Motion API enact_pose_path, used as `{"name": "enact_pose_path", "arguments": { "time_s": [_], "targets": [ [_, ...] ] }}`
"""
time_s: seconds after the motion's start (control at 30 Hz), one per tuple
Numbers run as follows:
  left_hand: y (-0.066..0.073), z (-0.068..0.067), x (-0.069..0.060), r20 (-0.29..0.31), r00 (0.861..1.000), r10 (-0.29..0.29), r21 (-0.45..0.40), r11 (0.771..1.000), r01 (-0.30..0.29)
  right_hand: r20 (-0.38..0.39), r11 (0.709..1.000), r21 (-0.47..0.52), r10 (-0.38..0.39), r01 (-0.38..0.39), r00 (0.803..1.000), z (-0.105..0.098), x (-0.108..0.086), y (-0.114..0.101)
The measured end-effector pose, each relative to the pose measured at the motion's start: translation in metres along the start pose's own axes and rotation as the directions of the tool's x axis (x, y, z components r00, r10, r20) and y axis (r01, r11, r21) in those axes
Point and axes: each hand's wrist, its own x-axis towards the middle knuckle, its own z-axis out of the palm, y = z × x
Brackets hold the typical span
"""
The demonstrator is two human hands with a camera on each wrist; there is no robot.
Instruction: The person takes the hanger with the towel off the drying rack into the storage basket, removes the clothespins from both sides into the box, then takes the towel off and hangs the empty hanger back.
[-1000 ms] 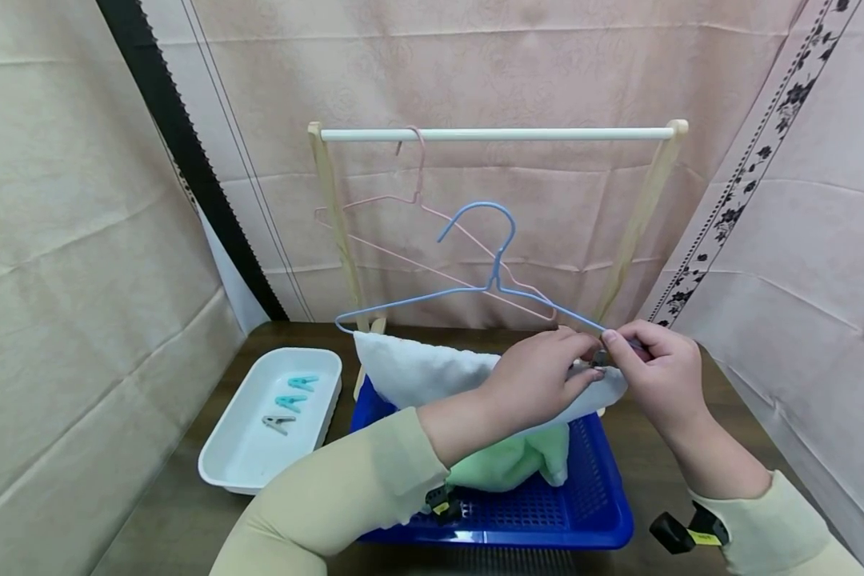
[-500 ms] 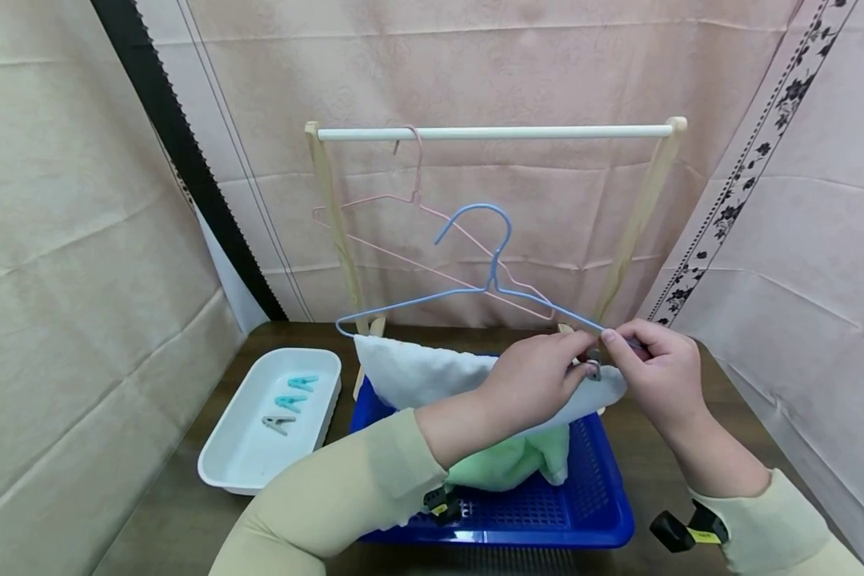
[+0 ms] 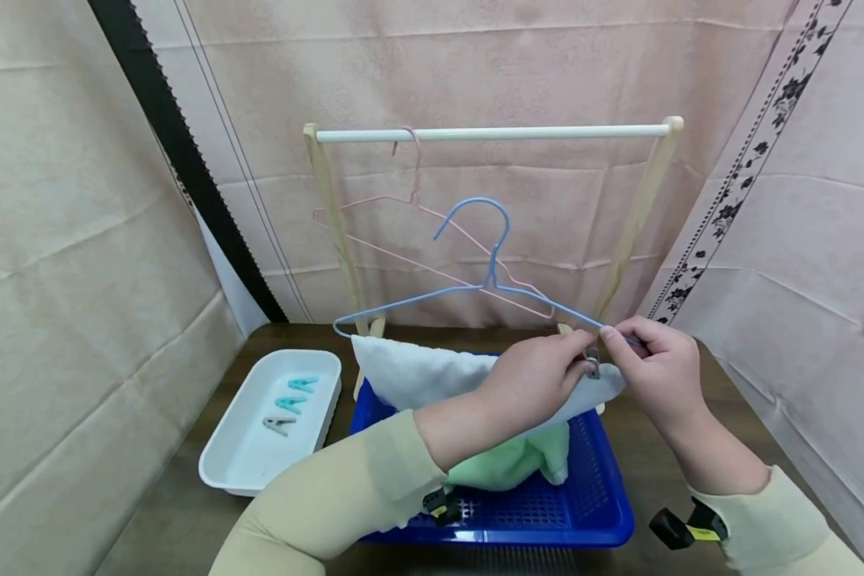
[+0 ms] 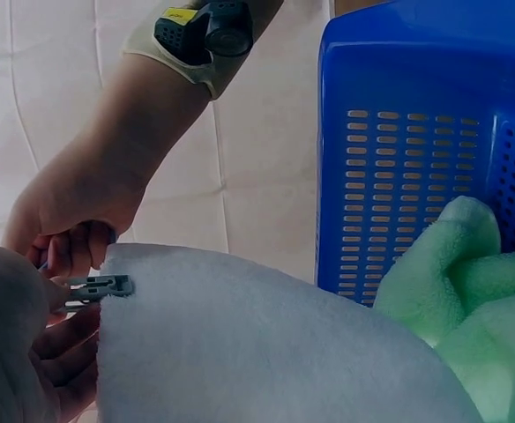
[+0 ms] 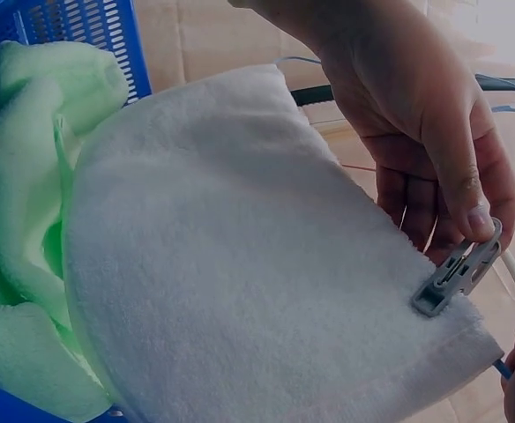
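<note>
White towel (image 3: 418,372) hangs fluffy — left grip (image 3: 529,374) pinching grey clip (image 5: 434,296); right grip (image 3: 658,368) holding blue hanger (image 3: 492,268).

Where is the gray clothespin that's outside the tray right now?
In the right wrist view, the gray clothespin is toward the lower right, on the edge of the white cloth, its outer end pinched by the left hand.

The right hand (image 3: 651,372) hides one end of the thin blue hanger (image 3: 493,272). The left hand (image 3: 529,376) covers part of the grey plastic clip (image 3: 594,362). Fluffy white cloth (image 3: 418,372) hides some soft green cloth (image 3: 507,464). The left wrist view cuts off the blue plastic basket (image 4: 399,79).
</note>
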Motion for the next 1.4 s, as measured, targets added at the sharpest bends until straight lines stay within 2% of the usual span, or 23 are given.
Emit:
{"name": "enact_pose_path", "arguments": {
  "time_s": [0.27,0.53,0.77,1.03,1.27,1.4],
  "targets": [
    [-0.001,-0.002,0.002,-0.031,0.999,0.022,0.055,0.998,-0.02,0.005,1.0,-0.008,0.011,-0.011,1.0,0.001,0.0,0.001],
    [-0.001,-0.003,-0.001,-0.029,1.0,-0.008,0.01,1.0,0.009,-0.001,0.999,-0.03,0.014,-0.014,1.0,0.0,-0.002,0.001],
    [-0.001,-0.004,-0.001,-0.022,0.999,-0.037,0.012,0.999,0.037,-0.007,1.0,-0.028,0.002,-0.002,1.0,0.0,-0.001,0.002],
    [-0.003,-0.007,-0.001,0.02,0.998,-0.065,-0.053,0.996,0.066,-0.01,0.999,-0.037,0.024,-0.024,1.0,-0.001,-0.002,0.003],
    [-0.007,-0.007,-0.004,0.057,0.994,-0.098,-0.146,0.984,0.106,-0.021,0.999,-0.023,0.028,-0.028,0.999,-0.001,-0.001,0.002],
    [-0.01,-0.012,-0.007,0.054,0.994,-0.099,-0.177,0.978,0.107,-0.03,1.0,-0.012,0.023,-0.023,0.999,0.0,0.0,0.001]
  ]
}}
